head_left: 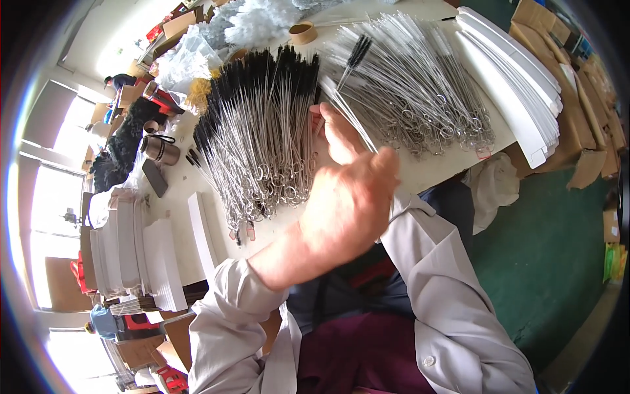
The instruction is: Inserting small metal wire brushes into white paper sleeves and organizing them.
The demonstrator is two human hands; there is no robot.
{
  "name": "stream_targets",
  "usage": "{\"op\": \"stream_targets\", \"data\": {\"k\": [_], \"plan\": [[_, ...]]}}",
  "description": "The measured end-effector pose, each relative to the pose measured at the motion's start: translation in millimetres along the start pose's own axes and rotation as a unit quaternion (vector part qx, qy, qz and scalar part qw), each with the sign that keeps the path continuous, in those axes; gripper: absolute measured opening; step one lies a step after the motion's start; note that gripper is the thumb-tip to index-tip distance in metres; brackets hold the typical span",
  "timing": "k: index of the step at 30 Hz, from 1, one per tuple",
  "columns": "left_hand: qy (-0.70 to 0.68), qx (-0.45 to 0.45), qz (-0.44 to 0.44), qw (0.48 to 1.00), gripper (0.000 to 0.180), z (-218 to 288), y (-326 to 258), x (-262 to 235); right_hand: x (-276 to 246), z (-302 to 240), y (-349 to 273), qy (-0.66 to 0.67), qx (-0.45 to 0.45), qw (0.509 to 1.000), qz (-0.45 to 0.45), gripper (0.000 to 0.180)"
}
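My left hand point(351, 203) crosses in front of my right. Its fingers are closed on a few thin wire brushes point(354, 118), which slant up and to the left; white bristles and one black-bristled head show. Behind it, my right hand point(341, 134) reaches to the edge of a pile of black-bristled brushes point(256, 131). Its fingers look apart at the pile, though partly hidden. The black brushes lie with bristles away from me and looped wire ends toward me. To the right spreads a pile of white-bristled brushes point(420, 85) with similar loops.
Folded white card sleeves point(518, 98) are stacked at the table's right edge, beside cardboard boxes point(577, 125). More white boxes point(131, 243) stand at left, near a metal flask point(161, 150) and a dark phone-like slab point(155, 178). A tape roll point(302, 33) lies at the back.
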State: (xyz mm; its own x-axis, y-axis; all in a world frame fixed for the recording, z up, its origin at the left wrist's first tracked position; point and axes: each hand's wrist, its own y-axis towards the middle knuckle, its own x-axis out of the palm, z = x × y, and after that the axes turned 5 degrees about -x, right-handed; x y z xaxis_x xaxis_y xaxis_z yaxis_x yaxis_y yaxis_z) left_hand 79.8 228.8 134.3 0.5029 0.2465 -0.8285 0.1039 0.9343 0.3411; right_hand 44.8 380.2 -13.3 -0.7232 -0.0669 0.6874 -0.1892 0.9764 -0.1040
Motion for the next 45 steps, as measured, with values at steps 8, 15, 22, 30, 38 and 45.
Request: {"op": "stream_targets", "data": {"k": [8,15,22,30,38,45], "plan": [[-0.105,-0.054,0.013,0.993,0.011,7.9,-16.3,-71.6,-9.1,6.3,2.7,-0.128,0.090,0.984,-0.089,0.027],[-0.194,-0.087,0.153,0.965,0.011,-22.0,-4.5,-134.4,-27.9,-5.7,-8.5,-0.175,0.032,0.984,-0.018,0.038],[-0.015,-0.047,0.283,0.958,0.014,-31.3,-1.9,-185.3,-35.2,-32.1,-31.4,-0.261,-0.021,0.963,-0.058,0.035],[-0.232,-0.166,0.007,0.958,0.020,-47.3,-7.1,-237.8,-39.9,-76.2,-50.0,-0.364,-0.130,0.915,-0.114,0.033],[-0.196,-0.179,-0.036,0.963,0.020,-19.7,-18.6,-219.4,7.1,-112.1,-113.5,-0.237,-0.099,0.919,-0.298,0.035],[-0.256,-0.157,-0.041,0.953,0.013,-37.4,-29.5,-196.1,22.5,-117.8,-149.2,-0.083,0.092,0.879,-0.460,0.038]]}}
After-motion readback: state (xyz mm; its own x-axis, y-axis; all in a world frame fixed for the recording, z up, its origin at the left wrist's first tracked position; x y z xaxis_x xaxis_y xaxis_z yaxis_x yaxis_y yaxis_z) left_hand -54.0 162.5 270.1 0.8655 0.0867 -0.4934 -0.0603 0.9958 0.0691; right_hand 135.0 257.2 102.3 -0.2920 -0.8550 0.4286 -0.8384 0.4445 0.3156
